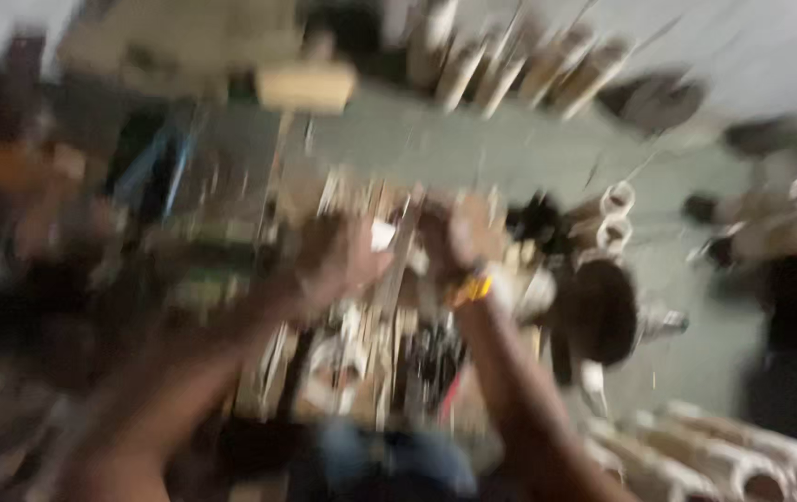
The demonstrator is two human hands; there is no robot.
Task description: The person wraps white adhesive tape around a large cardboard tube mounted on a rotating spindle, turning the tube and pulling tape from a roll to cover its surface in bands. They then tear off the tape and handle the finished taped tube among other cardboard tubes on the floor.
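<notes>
Head view is very blurry, so many small things cannot be told apart. 2 bare hands meet in the middle of the picture. The left hand (pixel 338 256) and the right hand (pixel 454 232) sit close together, one on each side of a thin pale strip (pixel 400 256). The strip stands almost up and down in the picture, leaning a little, with its long side running away from the person. Both hands look curled around or against it, but the blur hides the fingers, so I cannot tell how tight they hold. Neither hand is clearly nearer. The right wrist has a yellow band (pixel 471 290).

Under the hands lies a messy pile of metal parts (pixel 389 353) on the green floor (pixel 510 139). A dark round disc (pixel 598 311) lies just right of the right arm.

Pale tubes (pixel 519 65) lie in a row far ahead, and more hollow tubes (pixel 742 465) lie at the bottom right. Their open ends look empty.
</notes>
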